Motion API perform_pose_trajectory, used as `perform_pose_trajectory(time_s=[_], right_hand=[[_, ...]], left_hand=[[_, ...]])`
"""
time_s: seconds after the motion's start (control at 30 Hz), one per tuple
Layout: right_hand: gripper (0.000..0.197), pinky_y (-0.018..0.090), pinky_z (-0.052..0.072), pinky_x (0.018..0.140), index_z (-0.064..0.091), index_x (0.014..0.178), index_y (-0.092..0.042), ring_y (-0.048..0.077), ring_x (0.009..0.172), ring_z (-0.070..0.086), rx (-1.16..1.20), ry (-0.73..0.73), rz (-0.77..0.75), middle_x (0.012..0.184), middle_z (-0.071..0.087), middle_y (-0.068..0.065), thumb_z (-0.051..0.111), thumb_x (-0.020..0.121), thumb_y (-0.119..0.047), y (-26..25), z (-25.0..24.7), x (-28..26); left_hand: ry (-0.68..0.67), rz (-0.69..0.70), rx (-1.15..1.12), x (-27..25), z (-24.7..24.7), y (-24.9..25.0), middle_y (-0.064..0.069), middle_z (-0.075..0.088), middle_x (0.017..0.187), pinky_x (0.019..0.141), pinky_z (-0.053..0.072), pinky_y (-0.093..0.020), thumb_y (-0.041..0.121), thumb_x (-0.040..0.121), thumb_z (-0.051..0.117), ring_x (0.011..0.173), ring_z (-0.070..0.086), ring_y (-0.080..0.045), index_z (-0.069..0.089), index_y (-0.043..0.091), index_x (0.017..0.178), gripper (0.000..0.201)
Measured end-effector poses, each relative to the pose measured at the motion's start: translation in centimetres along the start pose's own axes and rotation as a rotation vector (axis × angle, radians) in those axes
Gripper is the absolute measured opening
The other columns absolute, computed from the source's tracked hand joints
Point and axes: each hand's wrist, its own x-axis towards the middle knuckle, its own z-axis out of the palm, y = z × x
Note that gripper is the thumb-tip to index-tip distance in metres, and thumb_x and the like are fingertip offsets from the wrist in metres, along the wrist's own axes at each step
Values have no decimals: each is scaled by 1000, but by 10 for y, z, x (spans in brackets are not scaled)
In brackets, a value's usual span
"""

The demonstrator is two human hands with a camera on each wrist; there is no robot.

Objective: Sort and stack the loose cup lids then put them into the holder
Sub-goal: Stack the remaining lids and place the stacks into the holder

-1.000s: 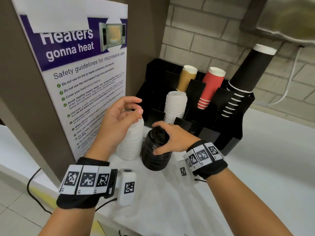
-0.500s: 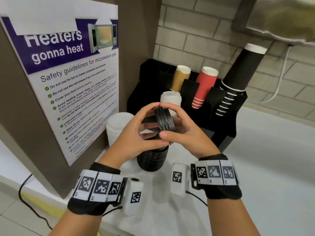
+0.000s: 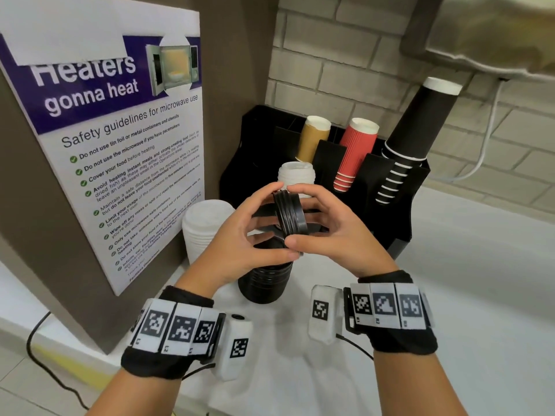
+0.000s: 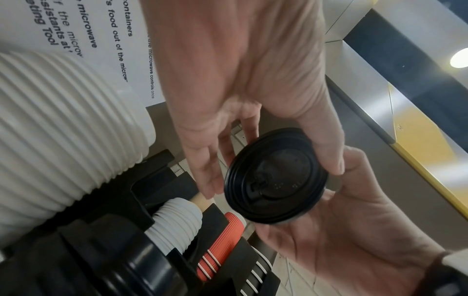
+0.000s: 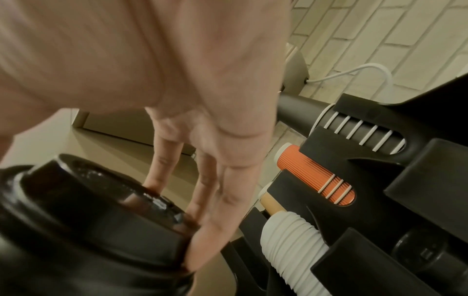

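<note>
Now a few black lids [image 3: 289, 216], lifted off the tall black stack [image 3: 265, 283] just below the fingers, sit on edge, clamped between the left hand [image 3: 240, 235] and right hand [image 3: 336, 232], fingers curled round the rim. Likely they're being squared before stacking. Beyond the fingertips, the black holder [image 3: 399, 181] carries white lids [image 3: 295, 175] and cups; another white stack [image 3: 204, 226] stands on the bench [image 3: 450, 265] leftward.

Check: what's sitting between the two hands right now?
A short stack of black lids, held on edge, pinched by left hand and right hand. Clearest in the head view; the left wrist view shows its top face.
</note>
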Motion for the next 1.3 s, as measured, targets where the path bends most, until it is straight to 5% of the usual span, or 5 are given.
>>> perform_pose_trajectory(time_s=[0.2, 0.4, 0.6, 0.8, 1.3], right_hand=[[58, 27, 56, 83, 53, 124, -26, 15, 101, 65, -35, 137, -44, 116, 60, 6, 78, 75, -10, 2, -26, 20], [58, 7, 48, 65, 51, 124, -24, -2, 88, 64, -263, 443, 58, 109, 61, -6, 80, 75, -19, 35, -90, 64], [71, 25, 39, 88, 45, 133, -20, 22, 112, 54, -699, 197, 285, 126, 55, 6, 81, 73, -23, 79, -110, 86], [87, 32, 45, 92, 34, 142, -8, 29, 119, 51, -1042, -46, 385, 137, 46, 15, 81, 70, -17, 95, -95, 96], [77, 34, 51, 62, 40, 121, -9, 25, 84, 57, -1298, -149, 449, 97, 54, 7, 85, 62, -30, 100, -73, 97]], left_hand=[[128, 17, 11, 2, -15, 3, 12, 54, 135, 89, 50, -15, 31, 71, 84, 115, 62, -6, 48, 43, 133, 72], [324, 70, 67, -2, -47, 2, 9, 68, 108, 85, 49, -22, 16, 85, 72, 90, 67, -13, 66, 36, 109, 32], [350, 64, 74, -7, -58, 0, 13, 69, 100, 89, 51, -31, 46, 68, 70, 86, 66, -16, 69, 48, 98, 30], [360, 71, 64, -5, -54, -2, 15, 69, 94, 81, 52, -21, 28, 78, 68, 83, 67, -12, 68, 40, 100, 25], [339, 93, 62, -4, -49, -3, 16, 68, 92, 78, 52, -17, 15, 88, 68, 82, 65, -12, 66, 31, 105, 24]])
